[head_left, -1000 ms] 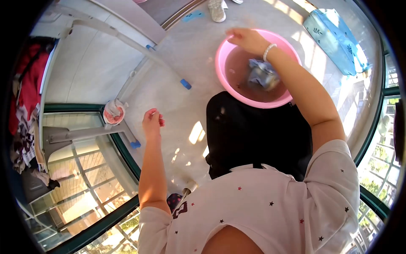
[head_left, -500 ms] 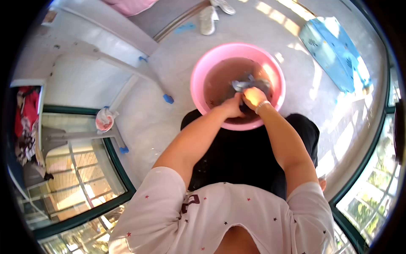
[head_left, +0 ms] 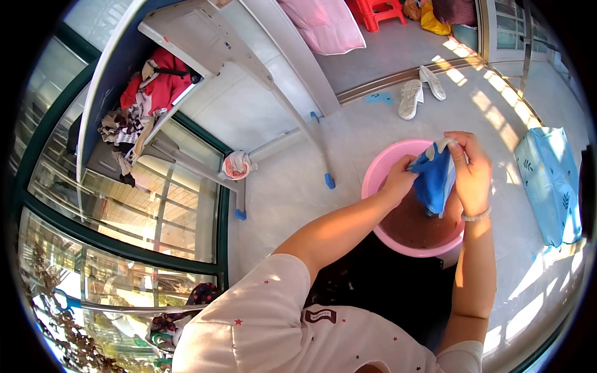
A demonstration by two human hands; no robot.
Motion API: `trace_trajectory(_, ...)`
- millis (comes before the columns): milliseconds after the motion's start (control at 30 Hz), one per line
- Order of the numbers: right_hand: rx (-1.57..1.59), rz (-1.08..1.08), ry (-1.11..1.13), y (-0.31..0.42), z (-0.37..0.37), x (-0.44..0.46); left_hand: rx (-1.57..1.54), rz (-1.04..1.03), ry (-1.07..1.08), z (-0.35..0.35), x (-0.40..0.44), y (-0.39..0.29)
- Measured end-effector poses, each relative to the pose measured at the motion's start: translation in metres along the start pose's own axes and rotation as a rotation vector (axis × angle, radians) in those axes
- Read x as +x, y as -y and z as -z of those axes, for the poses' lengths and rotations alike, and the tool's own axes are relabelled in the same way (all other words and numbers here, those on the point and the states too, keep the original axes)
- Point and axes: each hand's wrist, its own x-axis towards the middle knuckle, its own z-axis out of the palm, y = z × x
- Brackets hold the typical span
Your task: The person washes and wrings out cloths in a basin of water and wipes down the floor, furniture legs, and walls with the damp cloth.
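Left hand [head_left: 400,178] and right hand [head_left: 476,171] up out of the brownish water [head_left: 415,227] since the earlier frame, blue cloth [head_left: 434,184] with pale grey edge raised between them. Left pinches its left edge; right grips top corner. Cloth hangs over round pink plastic basin [head_left: 375,175].

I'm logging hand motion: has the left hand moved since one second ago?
Yes: the left hand has moved rightward, from left of the pink basin to over it.
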Motion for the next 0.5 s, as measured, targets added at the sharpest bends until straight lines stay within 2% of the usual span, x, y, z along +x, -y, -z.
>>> trace_trajectory(100, 0.001, 0.106, -0.055, 0.027, 0.007, 0.026, -0.086, -0.140, 0.104, -0.003, -0.007, -0.048)
trace_trajectory(200, -0.019, 0.156, -0.045, 0.023, 0.001, 0.027, 0.161, -0.650, 0.107, -0.005, -0.012, -0.066)
trace_trajectory(233, -0.032, 0.154, -0.020, 0.015, -0.005, 0.022, 0.360, -0.834, 0.114, -0.004, -0.012, -0.072)
trace_trajectory(333, -0.097, 0.041, 0.029, -0.022, -0.028, -0.006, 0.146, -0.230, 0.278, -0.008, -0.030, -0.075)
trace_trajectory(367, -0.138, 0.005, 0.034, -0.039, -0.035, -0.016, 0.224, -0.215, 0.292, -0.003, -0.017, -0.053)
trace_trajectory(467, -0.198, -0.164, 0.030, -0.070, -0.045, -0.045, 0.043, -0.215, 0.269, -0.001, 0.004, -0.006)
trace_trajectory(500, -0.206, -0.232, 0.028, -0.078, -0.047, -0.053, 0.130, -0.140, 0.337, 0.000, -0.001, -0.007)
